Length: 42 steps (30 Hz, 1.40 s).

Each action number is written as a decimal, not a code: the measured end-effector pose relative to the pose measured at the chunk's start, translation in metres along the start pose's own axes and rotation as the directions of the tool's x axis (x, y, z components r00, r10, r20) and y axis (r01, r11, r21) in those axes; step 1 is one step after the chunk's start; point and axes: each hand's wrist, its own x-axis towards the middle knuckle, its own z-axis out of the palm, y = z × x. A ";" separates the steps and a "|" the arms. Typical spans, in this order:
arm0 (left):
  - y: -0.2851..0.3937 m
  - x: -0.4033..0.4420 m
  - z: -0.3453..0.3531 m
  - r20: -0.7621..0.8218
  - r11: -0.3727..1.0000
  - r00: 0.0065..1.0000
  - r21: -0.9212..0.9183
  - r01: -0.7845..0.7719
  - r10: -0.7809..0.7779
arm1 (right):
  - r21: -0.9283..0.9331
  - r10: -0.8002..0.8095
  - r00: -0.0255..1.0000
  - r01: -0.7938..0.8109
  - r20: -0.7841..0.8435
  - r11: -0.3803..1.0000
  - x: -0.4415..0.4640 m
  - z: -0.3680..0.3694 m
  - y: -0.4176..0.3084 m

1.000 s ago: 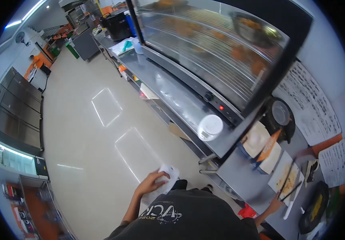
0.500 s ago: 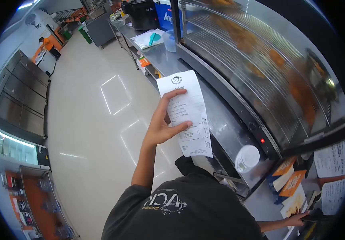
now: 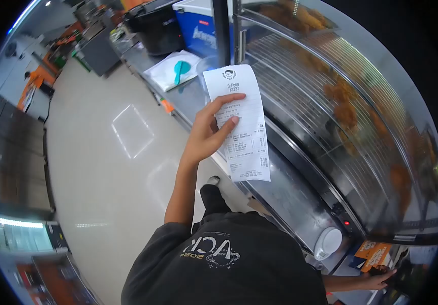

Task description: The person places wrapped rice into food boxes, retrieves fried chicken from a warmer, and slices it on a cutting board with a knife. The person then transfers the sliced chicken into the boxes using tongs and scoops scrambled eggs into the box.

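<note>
My left hand [image 3: 206, 134] holds a long white printed receipt [image 3: 247, 145] in front of me, thumb and fingers pressed on its face. Printed at the top of the paper are a round face logo and "GoFood". Low at the right edge, my right hand [image 3: 380, 279] reaches out with its fingers closed at a dark object [image 3: 409, 274] that is too dim to name. Beside that hand lie orange and dark blue printed cartons [image 3: 369, 254]. A white round-lidded tub [image 3: 328, 241] stands on the steel counter [image 3: 285, 180].
A glass heated display case [image 3: 310, 96] with fried food on wire racks fills the right. Farther back on the counter are a teal scoop [image 3: 181, 71], a black pot [image 3: 155, 30] and a blue cooler box [image 3: 198, 30]. Another person in orange [image 3: 33, 81] is far left.
The view has shifted as I move along the counter, and a foot now shows below. My left hand still holds the receipt, now a little higher. My right hand stays low at the right.
</note>
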 end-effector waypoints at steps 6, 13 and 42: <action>-0.067 0.112 -0.048 0.113 0.997 0.991 0.008 -0.075 0.074 | -0.262 -0.130 0.988 0.148 0.084 0.954 -0.132 0.018 -0.062; -0.136 0.194 -0.056 0.056 0.857 0.923 0.354 -0.375 0.381 | -0.580 -0.179 0.981 0.107 -0.069 0.808 -0.243 0.053 -0.124; -0.284 0.103 0.074 0.309 0.560 0.599 0.212 -0.801 0.739 | -0.600 0.154 0.581 0.756 0.799 0.261 -0.345 0.305 -0.246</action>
